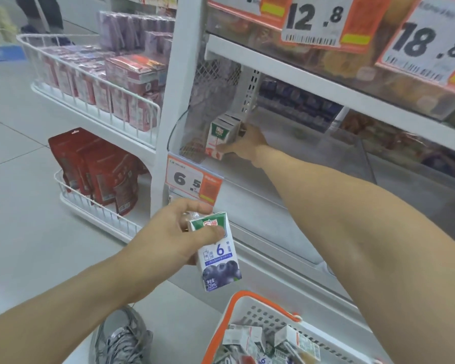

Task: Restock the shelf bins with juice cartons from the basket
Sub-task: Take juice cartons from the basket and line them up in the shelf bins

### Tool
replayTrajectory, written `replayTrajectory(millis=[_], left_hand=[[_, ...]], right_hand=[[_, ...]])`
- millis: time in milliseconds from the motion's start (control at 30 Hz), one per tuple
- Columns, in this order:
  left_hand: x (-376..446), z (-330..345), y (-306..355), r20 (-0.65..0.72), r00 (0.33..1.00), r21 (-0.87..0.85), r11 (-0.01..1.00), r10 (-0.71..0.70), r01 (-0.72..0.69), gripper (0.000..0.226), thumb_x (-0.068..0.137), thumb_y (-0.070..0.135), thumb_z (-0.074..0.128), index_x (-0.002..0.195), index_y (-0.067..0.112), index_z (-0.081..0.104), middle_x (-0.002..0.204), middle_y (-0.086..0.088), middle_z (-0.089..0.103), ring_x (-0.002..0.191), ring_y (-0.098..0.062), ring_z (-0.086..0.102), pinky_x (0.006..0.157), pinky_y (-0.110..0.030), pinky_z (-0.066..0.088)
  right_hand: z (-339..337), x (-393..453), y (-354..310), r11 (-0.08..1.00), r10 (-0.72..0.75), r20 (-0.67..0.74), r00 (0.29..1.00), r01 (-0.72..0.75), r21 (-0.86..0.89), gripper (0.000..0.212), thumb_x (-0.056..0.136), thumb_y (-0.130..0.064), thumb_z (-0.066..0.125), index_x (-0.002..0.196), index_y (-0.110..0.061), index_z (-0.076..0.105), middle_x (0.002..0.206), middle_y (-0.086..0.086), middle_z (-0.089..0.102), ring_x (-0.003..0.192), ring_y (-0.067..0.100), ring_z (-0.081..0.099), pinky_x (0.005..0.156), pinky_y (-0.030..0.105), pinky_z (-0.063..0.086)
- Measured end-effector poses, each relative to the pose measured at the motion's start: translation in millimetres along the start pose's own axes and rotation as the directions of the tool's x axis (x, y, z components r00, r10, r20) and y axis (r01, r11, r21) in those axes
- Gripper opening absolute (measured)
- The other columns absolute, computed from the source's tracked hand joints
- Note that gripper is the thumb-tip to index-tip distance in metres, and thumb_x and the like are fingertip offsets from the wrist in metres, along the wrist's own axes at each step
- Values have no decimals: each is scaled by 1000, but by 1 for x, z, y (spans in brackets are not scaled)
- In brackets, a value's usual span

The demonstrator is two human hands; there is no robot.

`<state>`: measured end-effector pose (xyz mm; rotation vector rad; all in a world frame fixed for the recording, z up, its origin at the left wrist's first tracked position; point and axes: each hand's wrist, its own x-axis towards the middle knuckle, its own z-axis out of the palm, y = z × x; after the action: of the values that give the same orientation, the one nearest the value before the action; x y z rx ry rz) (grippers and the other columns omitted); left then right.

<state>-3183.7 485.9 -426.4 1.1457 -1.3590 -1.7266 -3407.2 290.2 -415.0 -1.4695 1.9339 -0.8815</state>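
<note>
My left hand (174, 229) grips a small blueberry juice carton (218, 256) by its green-and-white top, in front of the shelf edge. My right hand (247, 143) reaches deep into a clear shelf bin (179, 132) at the left end of the shelf and holds a short row of red-and-white juice cartons (218, 140), thumb on the front one, fingers behind. The white basket with orange handle and rim (250, 308) stands at the bottom of the view, with several juice cartons (273, 342) inside.
An orange price tag reading 6.5 (192, 182) hangs below the bin. Left of the upright, white wire racks (95, 82) hold pink and purple packs, with red pouches (97, 169) lower down. My grey shoe (121, 340) is beside the basket. A person's legs (42, 14) stand far left.
</note>
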Motion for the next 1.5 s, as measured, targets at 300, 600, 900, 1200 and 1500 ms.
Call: replayTrajectory(millis=[300,600,900,1200,1500], left_hand=[[-10,35,16,85,996,-14,999,34,-33,42,84,11,74,119,14,53,86,-11,76,77,-27,74,63,-34,60],[-28,130,26,408,913,110,993,2,-51,69,62,25,84,122,21,49,90,-14,76,72,-24,70,74,-42,55],[-31,261,20,535,833,101,969,138,-226,64,70,39,86,119,21,50,99,-6,77,87,-23,72,76,-43,56],[5,331,0,595,558,412,376,579,-830,39,84,20,75,118,22,57,106,10,61,98,-2,55,91,-21,44],[12,360,-18,554,569,566,227,607,-793,19,83,19,75,89,28,60,75,23,59,72,-3,60,65,-36,55]], right_hand=[[-74,-158,-33,968,-203,180,963,224,-109,10,92,-2,62,100,-4,68,77,5,70,62,16,68,62,36,60],[-159,-346,66,971,-107,344,933,25,236,53,86,-23,72,134,-16,51,112,8,63,82,28,70,65,39,57],[-243,-400,122,983,-39,-36,999,45,176,39,68,-24,84,104,-21,68,98,2,71,71,24,71,71,33,60],[-353,-438,178,982,23,-691,723,114,151,43,74,1,82,105,-24,67,107,10,72,82,21,75,82,32,60],[-406,-405,296,930,350,-632,692,-335,148,40,73,10,81,109,-2,68,92,16,70,51,0,62,42,13,45]])
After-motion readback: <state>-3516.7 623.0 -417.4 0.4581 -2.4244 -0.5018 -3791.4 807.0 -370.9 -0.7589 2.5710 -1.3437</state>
